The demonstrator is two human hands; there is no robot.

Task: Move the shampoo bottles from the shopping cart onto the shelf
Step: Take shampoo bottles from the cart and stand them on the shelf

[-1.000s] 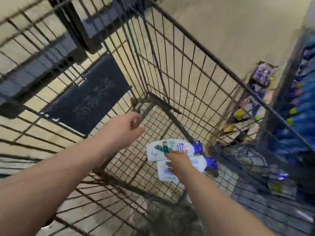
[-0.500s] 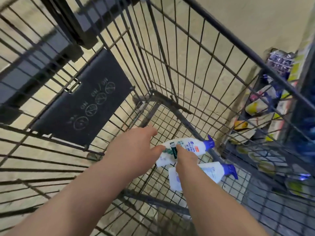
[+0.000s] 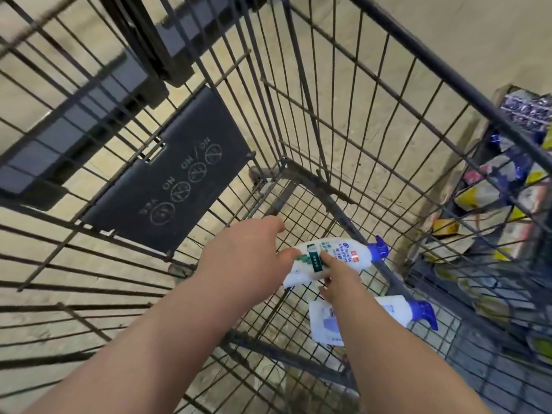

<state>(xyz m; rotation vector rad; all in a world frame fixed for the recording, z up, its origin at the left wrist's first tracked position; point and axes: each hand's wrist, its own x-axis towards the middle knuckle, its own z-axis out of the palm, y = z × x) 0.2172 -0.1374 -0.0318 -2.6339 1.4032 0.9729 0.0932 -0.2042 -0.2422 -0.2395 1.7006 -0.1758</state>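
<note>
Upper shampoo bottle (image 3: 337,256): white, blue cap pointing right, green and blue label facing up. It lies on its side low inside the shopping cart (image 3: 310,181), near the far corner of the base. Cannot tell whether it rests on the mesh or is just clear of it.

Lower shampoo bottle (image 3: 395,313): same type, cap also to the right, lying on the cart's mesh floor nearer the camera. Partly covered by the right forearm. The two bottles are apart.

Right hand (image 3: 340,283): forefinger laid straight across the upper bottle's label, thumb tip showing at the bottle's near edge, so the bottle is pinched between them. Remaining fingers are hidden.

Left hand (image 3: 248,258): relaxed and spread, nothing in its grasp. Thumb tip touches the base end of the upper bottle; the other fingers reach past it above the mesh.

Black plastic flap (image 3: 167,180) with circled pictograms and "NO" marks hangs on the cart's left wire wall.

Shelf (image 3: 433,271) stands outside the right wall, seen through the wires, stocked with yellow, white and blue packages (image 3: 478,195). Both bottles are in the cart, none on the shelf.

Beige floor (image 3: 448,19) beyond
</note>
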